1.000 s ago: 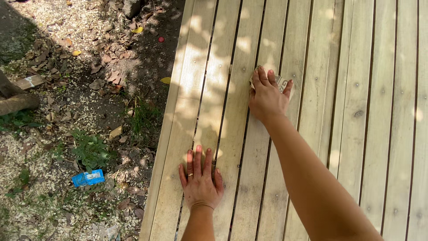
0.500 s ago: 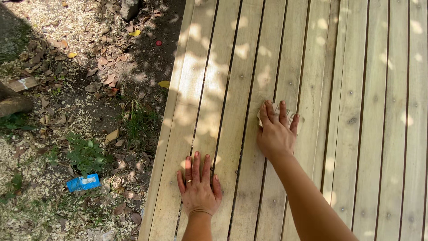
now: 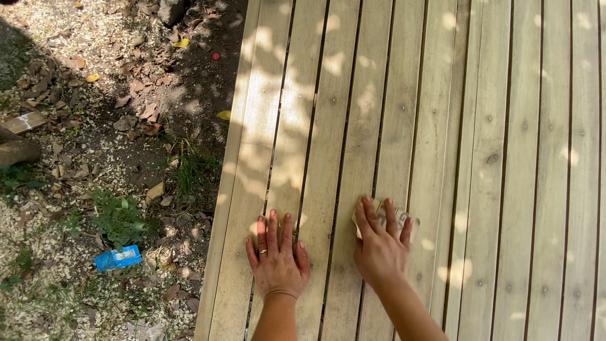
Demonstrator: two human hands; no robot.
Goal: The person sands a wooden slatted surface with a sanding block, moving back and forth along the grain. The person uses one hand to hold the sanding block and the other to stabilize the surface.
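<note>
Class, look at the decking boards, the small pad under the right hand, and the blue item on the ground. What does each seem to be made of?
Decking boards: pale, bare-looking wood, with visible grain, knots and screw heads. Pad under the right hand: probably folded sandpaper, thin and greyish, though mostly covered. Blue item: likely crushed plastic or foil wrapper, slightly glossy and crumpled. The left hand rests flat on a board.

Dappled sunlight falls through unseen foliage onto a deck [image 3: 480, 126] of pale, knotted wooden planks set with narrow gaps; left of the fingers, past the deck's edge, bare ground [image 3: 95, 95] lies strewn with sawdust, dry leaves [image 3: 142, 113] and weeds [image 3: 117, 218], with a blue wrapper [image 3: 118, 258] and a wood offcut [image 3: 24, 121] farther left
</note>
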